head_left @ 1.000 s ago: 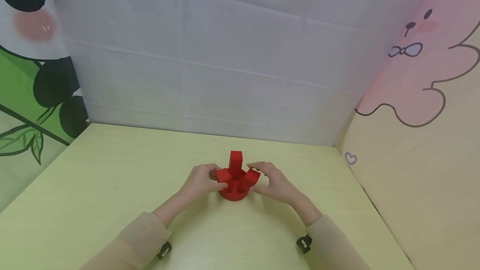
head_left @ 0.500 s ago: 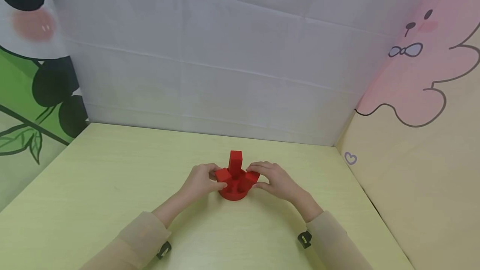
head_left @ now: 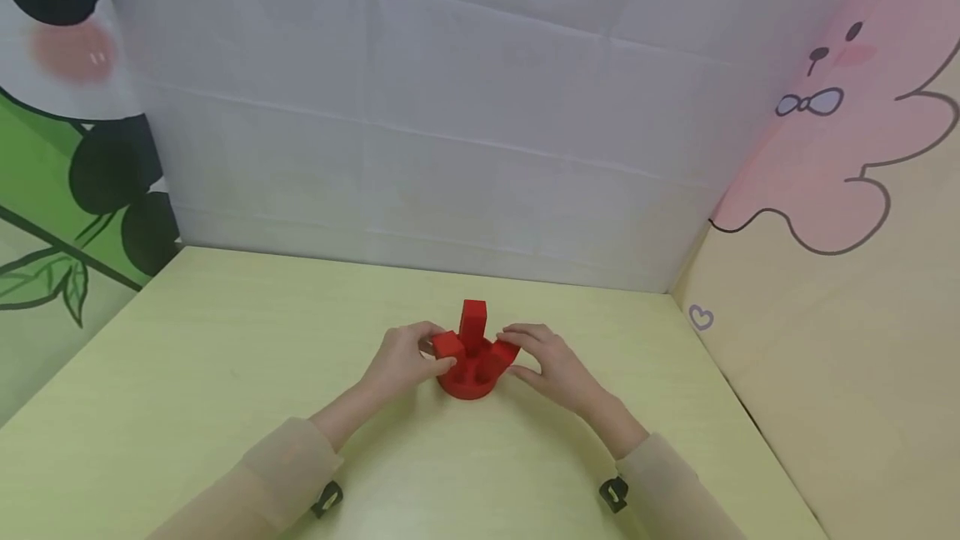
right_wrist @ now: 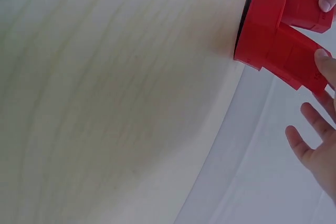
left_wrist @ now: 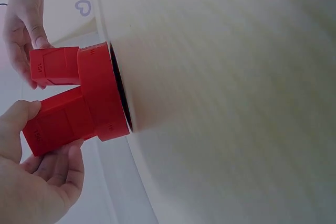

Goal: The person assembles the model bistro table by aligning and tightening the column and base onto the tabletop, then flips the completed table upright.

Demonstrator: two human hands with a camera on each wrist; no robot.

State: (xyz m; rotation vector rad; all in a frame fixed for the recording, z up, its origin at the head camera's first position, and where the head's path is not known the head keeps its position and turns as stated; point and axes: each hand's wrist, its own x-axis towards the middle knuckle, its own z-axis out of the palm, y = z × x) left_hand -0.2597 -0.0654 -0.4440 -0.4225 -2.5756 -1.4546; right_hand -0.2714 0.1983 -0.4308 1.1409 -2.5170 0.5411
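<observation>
A round red base [head_left: 468, 392] stands on the table with three red blocks rising from it. The rear block [head_left: 473, 322] is upright, while the left block [head_left: 448, 346] and right block [head_left: 504, 354] lean outward. My left hand [head_left: 401, 361] pinches the left block between thumb and fingers, as the left wrist view shows, where that block [left_wrist: 60, 121] bears raised digits. My right hand [head_left: 558, 367] holds the outer end of the right block [right_wrist: 302, 59] between thumb and forefinger. Its other fingers are spread away from the block. The blocks partly hide the inside of the base.
The pale wooden table [head_left: 247, 332] spreads around the base. A white sheet wall [head_left: 480, 123] stands behind it. Printed cartoon panels, including a pink bear [head_left: 832, 132], flank both sides. A small dark clip [head_left: 613, 493] shows by the right sleeve.
My right hand's fingers have come in onto the right block. The left hand keeps its hold, and the left block has shifted slightly. The base stays in place.
</observation>
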